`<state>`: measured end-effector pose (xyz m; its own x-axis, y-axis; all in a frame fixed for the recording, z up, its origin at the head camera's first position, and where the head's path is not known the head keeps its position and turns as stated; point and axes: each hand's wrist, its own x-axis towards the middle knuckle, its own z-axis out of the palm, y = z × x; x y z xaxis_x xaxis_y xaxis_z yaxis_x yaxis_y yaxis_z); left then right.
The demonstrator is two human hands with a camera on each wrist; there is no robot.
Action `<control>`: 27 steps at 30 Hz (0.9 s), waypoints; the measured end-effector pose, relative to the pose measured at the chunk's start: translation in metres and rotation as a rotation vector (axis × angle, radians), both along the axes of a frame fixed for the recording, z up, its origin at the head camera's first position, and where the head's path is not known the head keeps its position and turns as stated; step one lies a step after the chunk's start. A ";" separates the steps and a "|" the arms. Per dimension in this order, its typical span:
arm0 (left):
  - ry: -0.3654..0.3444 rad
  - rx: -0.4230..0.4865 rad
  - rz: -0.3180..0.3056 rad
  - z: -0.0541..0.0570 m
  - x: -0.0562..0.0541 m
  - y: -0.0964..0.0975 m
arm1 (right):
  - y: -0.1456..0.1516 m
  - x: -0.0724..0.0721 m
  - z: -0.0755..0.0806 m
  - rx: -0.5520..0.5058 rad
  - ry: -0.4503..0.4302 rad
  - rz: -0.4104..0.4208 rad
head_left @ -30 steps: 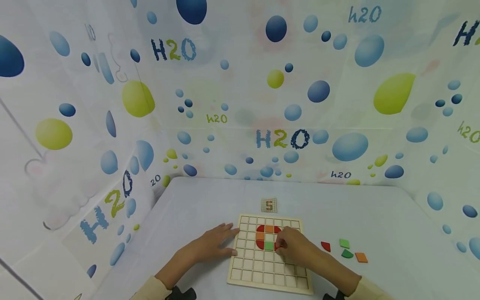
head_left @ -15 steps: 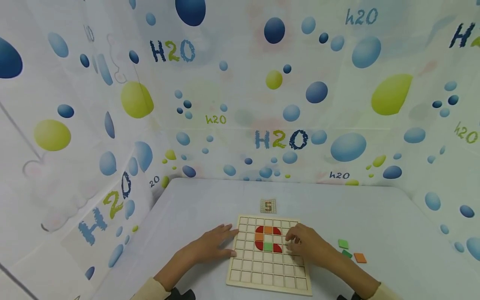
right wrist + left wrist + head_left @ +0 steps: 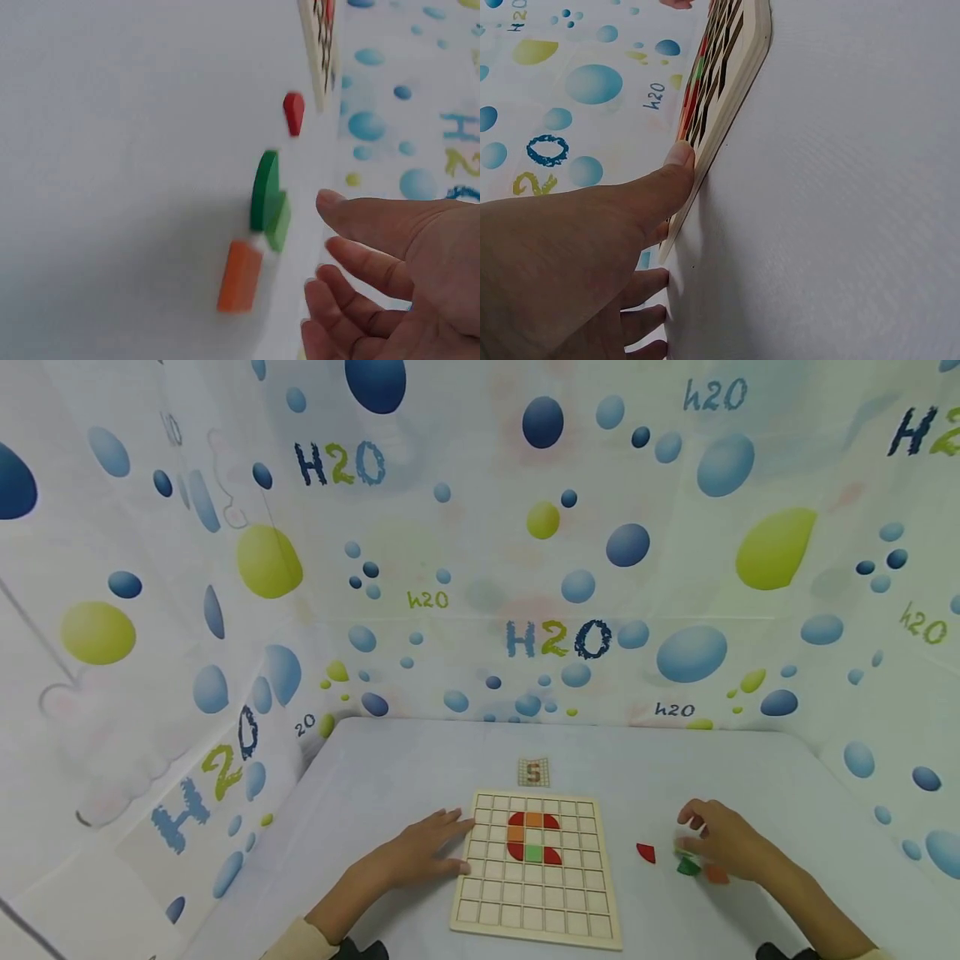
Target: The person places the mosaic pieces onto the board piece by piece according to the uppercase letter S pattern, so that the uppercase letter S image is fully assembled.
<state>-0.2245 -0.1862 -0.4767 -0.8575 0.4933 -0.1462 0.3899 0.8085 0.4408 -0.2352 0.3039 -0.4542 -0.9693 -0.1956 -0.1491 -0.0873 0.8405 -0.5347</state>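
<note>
A wooden grid board (image 3: 536,935) lies on the table, with red, orange and light green tiles set in a C-like shape. My left hand (image 3: 420,847) rests along the board's left edge, fingers extended; the left wrist view shows its thumb touching the rim. My right hand (image 3: 726,842) hovers with nothing in its fingers over the loose tiles right of the board. Below it, in the right wrist view, are a dark green quarter-round tile (image 3: 264,191), a light green square tile (image 3: 279,223) and an orange square tile (image 3: 240,277). Closer to the board lies a red quarter-round tile (image 3: 646,853).
Behind the board lies a small pattern card (image 3: 533,772) with an S-like figure on a grid. A white cloth covers the table (image 3: 420,752). Beyond its far edge stands a backdrop (image 3: 480,552) printed with drops and H2O lettering.
My right hand has moved off the board, rightward to the loose tiles. The red quarter-round tile, hidden by the hand half a second ago, shows again. My left hand has stayed at the board's edge.
</note>
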 end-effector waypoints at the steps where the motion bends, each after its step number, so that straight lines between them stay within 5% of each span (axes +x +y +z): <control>1: 0.000 0.000 0.001 -0.001 0.000 0.000 | 0.005 0.000 -0.002 -0.004 -0.012 -0.001; 16: 0.002 -0.018 0.015 -0.006 -0.003 0.000 | 0.016 -0.004 -0.016 -0.034 -0.034 0.020; 27: 0.000 -0.006 0.008 -0.004 -0.001 0.000 | 0.008 -0.003 -0.023 -0.038 0.035 0.042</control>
